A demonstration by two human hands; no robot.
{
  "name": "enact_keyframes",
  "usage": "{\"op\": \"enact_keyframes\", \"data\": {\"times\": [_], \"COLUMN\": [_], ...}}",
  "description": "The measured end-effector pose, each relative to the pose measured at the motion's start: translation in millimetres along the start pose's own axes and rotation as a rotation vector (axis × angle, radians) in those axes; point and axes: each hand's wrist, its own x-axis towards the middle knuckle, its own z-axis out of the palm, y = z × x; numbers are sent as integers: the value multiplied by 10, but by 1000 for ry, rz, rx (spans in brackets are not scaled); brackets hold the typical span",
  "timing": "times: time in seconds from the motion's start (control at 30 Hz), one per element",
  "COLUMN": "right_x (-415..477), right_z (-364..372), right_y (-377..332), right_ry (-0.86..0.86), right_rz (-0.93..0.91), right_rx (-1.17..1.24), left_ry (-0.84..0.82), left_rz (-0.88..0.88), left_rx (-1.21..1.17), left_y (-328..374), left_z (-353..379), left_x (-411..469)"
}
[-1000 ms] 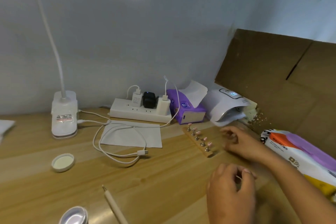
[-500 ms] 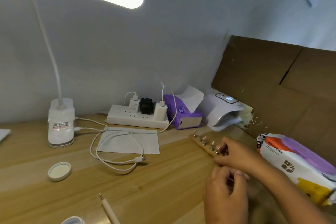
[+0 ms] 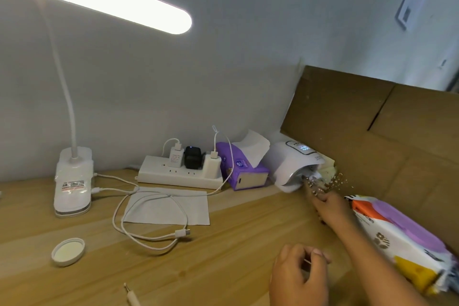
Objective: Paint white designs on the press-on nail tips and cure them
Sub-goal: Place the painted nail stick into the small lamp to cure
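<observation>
The white curing lamp (image 3: 290, 169) stands at the back right of the wooden desk, its display lit. My right hand (image 3: 331, 206) is stretched out to the lamp's mouth, shut on the wooden holder strip (image 3: 313, 185) with several nail tips on metal studs. The strip's far end is under the lamp's hood and blurred; most of the wood is hidden by my fingers. My left hand (image 3: 298, 278) hovers low near the front edge, thumb and forefinger pinched on a thin stick (image 3: 307, 261).
A wipes pack (image 3: 402, 238) lies right of my forearm against a cardboard panel (image 3: 372, 131). Left of the lamp sit a purple tissue box (image 3: 238, 169), a power strip (image 3: 178, 176), a paper sheet (image 3: 169, 206) with a cable (image 3: 154, 231), a jar lid (image 3: 68, 251), a pen tool (image 3: 130, 297) and a clip lamp (image 3: 73, 181).
My right hand took hold of the holder strip on the desk and carried it back and right into the curing lamp's mouth. My left hand stayed low, still pinching the stick.
</observation>
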Motion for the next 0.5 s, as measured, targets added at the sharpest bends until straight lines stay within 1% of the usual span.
{"op": "enact_keyframes", "data": {"times": [0.1,0.17,0.23,0.3,0.33,0.43,0.5], "right_x": [245,398,518,598,629,658,614], "right_z": [110,163,215,256,286,360,420], "right_y": [-118,-179,-210,-226,-234,-266,-270], "right_ry": [93,85,75,121,143,169,258], "right_rz": [-23,-42,-1,47,46,38,20], "right_rx": [-104,-141,-178,-169,-121,143,315], "left_ry": [-28,8,60,60,51,19,-9], "left_rz": [30,83,117,142,147,166,155], "left_rx": [-2,-17,-41,-61,-71,-88,-97], "left_y": [-65,-86,-92,-95,-101,-147,-178], "left_z": [19,34,68,102,108,112,120], "left_x": [12,40,88,94,107,120,106]}}
